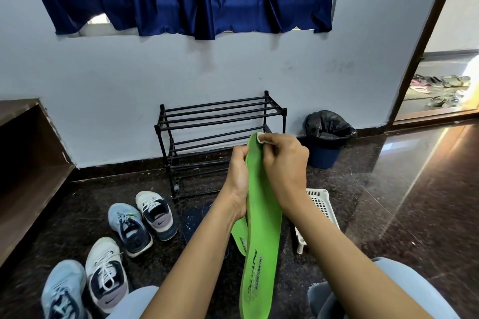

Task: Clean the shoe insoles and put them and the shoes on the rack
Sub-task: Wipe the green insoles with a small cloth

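Observation:
My left hand (238, 176) grips a long green insole (261, 235) by its left edge and holds it upright in front of me. My right hand (285, 163) pinches a small white wipe (260, 137) against the insole's toe end. A second green insole (239, 234) lies on the floor behind it, partly hidden. Two dark insoles (193, 220) lie on the floor, half covered by my left arm. The black metal shoe rack (217, 122) stands against the wall with bare shelves. Several sneakers, among them a light blue one (129, 228) and a white one (156, 215), sit on the floor at the left.
A blue bin lined with a black bag (328, 137) stands right of the rack. A white plastic basket (320, 210) lies by my right forearm. A wooden step (28, 153) is on the left; a doorway (440, 85) with more footwear opens at the right.

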Demonstrator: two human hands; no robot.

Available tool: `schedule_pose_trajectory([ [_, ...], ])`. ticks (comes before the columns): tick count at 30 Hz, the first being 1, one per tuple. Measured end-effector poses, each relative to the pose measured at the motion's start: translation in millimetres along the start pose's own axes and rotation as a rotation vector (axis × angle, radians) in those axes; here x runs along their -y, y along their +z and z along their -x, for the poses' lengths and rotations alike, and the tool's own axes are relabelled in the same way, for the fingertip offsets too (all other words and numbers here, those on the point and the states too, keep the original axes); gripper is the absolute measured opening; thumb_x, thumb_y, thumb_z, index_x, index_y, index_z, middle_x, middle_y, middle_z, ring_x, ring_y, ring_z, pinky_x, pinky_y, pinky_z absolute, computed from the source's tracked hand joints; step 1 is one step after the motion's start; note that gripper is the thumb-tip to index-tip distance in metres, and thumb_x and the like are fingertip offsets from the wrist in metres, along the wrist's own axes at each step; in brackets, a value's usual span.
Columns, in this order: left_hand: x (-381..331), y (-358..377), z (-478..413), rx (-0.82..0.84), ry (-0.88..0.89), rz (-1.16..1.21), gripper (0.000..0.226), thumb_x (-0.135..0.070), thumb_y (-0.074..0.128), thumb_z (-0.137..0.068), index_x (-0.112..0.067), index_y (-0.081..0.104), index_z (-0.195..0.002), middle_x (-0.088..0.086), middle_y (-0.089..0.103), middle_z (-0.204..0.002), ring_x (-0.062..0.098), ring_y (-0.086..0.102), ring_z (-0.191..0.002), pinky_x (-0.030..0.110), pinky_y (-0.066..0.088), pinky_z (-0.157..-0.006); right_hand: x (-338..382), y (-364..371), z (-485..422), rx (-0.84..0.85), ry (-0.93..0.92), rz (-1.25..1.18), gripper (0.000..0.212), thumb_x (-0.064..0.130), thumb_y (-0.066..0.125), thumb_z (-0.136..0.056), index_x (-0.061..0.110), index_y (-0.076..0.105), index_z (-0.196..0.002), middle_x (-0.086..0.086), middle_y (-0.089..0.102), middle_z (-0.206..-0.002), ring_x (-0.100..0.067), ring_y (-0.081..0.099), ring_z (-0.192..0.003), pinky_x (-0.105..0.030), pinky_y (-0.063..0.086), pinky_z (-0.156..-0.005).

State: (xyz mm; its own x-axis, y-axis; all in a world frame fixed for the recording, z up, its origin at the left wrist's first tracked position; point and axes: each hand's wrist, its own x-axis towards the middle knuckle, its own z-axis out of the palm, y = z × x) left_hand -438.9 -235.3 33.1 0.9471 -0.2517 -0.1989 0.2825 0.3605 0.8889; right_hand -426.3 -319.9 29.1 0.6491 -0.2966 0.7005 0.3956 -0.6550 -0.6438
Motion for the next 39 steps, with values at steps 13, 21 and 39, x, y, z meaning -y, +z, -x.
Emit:
schedule_pose_trajectory([
  [13,-1.5,-2.8,-1.3,-0.02,0.02,0.022,0.049,-0.036,0.029,-0.095,-0.012,0.06,-0.066,0.003,0.056,-0.052,0.016,0.053,-0.043,0.018,0.039,-0.045,-5.4,0.9,0.3,0.035,0.016,0.019,0.02,0.0,0.061,-0.082,0.011,0.074,-0.091,-0.004,0.072,-0.089,-0.024,0.065,-0.088,-0.029,0.048,-0.081],
  [21,-2.7,-10.3,-3.5,-0.054,0.019,0.047,0.048,-0.039,0.03,-0.093,-0.014,0.058,-0.064,0.002,0.056,-0.054,0.017,0.053,-0.048,0.021,0.038,-0.049,-6.2,7.7,19.1,0.087,-0.052,0.086,0.022,-0.002,0.061,-0.08,0.009,0.073,-0.094,-0.005,0.072,-0.088,-0.024,0.062,-0.085,-0.015,0.032,-0.073],
  [39,-3.8,-7.0,-1.5,0.042,0.066,0.102,0.046,-0.038,0.029,-0.091,-0.012,0.058,-0.066,0.004,0.055,-0.058,0.017,0.05,-0.05,0.024,0.036,-0.052,-14.0,3.2,-1.1,0.07,-0.069,0.181,0.02,-0.005,0.057,-0.079,0.006,0.071,-0.09,-0.011,0.069,-0.083,-0.03,0.058,-0.083,-0.03,0.037,-0.071],
])
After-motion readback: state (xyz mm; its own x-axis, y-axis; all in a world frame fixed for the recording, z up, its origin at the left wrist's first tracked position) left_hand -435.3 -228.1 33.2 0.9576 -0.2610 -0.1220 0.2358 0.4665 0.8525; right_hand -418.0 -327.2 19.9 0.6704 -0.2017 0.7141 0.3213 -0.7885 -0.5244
